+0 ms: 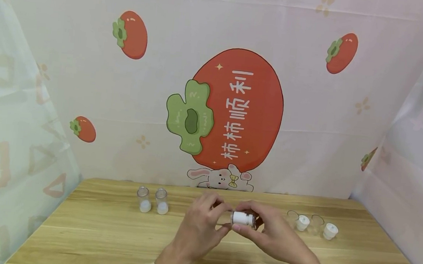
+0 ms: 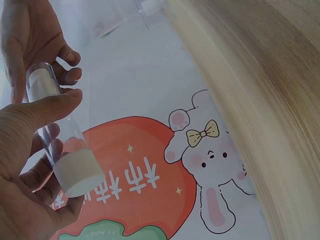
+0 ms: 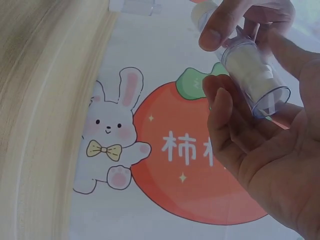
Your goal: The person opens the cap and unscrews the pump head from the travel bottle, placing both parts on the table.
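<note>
Between both hands a clear plastic bottle lies sideways, with a white base [image 2: 80,172] at one end and a white insert [image 1: 242,218] inside a clear cover [image 3: 272,100] at the other. My left hand [image 1: 201,225] grips the clear body near the white base, its thumb [image 2: 55,105] lying across the tube. At the other end my right hand [image 1: 274,234] holds the clear cover between thumb and fingers. The fingers of both hands come close together around the middle of the bottle, and the left hand partly hides its body in the head view.
Two similar clear bottles, a left one [image 1: 143,193] and a right one [image 1: 161,194], stand on the wooden table [image 1: 111,240] at left. At right are two white caps [image 1: 303,223] [image 1: 330,231] beside clear cups [image 1: 315,226]. A printed backdrop [image 1: 243,25] borders the table's back.
</note>
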